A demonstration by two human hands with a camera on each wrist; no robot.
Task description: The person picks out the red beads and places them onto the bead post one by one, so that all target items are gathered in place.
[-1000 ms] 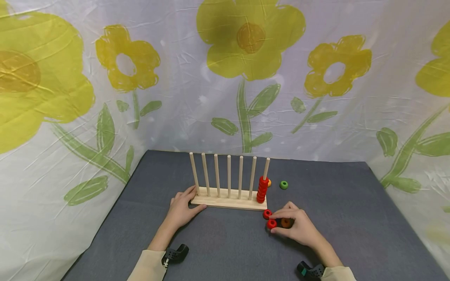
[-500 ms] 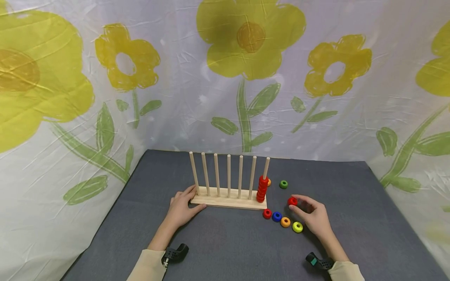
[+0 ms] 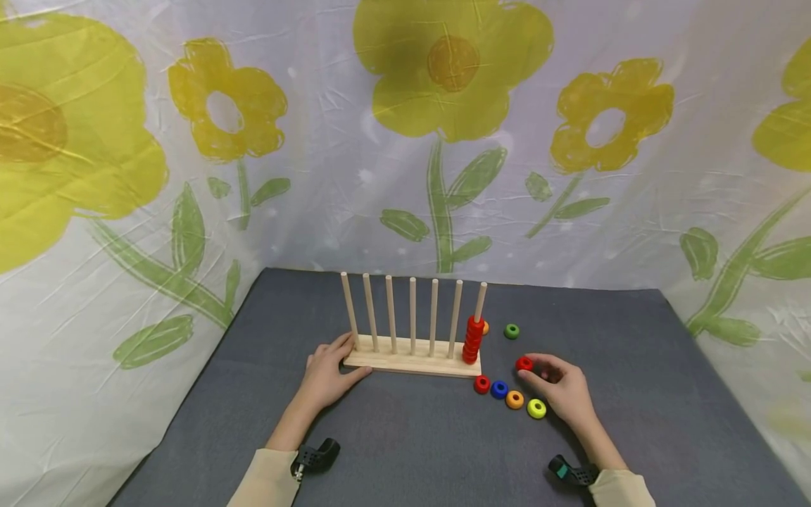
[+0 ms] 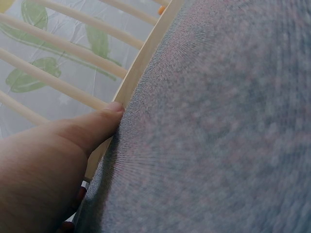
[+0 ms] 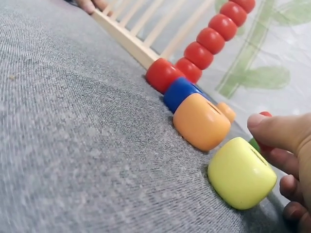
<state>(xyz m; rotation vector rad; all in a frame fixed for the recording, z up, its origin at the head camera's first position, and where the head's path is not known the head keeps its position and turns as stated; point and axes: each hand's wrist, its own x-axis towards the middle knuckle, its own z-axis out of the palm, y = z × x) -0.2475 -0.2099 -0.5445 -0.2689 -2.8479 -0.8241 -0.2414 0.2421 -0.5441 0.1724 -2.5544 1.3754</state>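
A wooden peg rack [image 3: 405, 360] with a row of upright pegs stands on the cloth. Several red beads [image 3: 472, 339] are stacked on its rightmost peg. My left hand [image 3: 326, 377] holds the rack's left end, thumb along the front edge, as the thumb [image 4: 97, 127] in the left wrist view shows. To the right of the rack, my right hand [image 3: 564, 387] pinches a red bead [image 3: 524, 362] between thumb and fingertips; the thumb partly hides that bead in the right wrist view. Nearby lie another red bead [image 3: 482, 384], a blue bead [image 3: 499, 389], an orange bead [image 3: 514, 399] and a yellow bead [image 3: 536, 408].
A green bead [image 3: 512, 331] lies behind, right of the rack. Another orange bead [image 3: 485, 328] is partly hidden behind the red stack. Dark grey cloth [image 3: 418, 436] covers the table, and a flowered curtain [image 3: 323, 155] hangs along its back and sides.
My right hand has moved away from the row of loose beads, right and back, carrying a red bead. The blue and yellow beads are now uncovered. My left hand stays on the rack.
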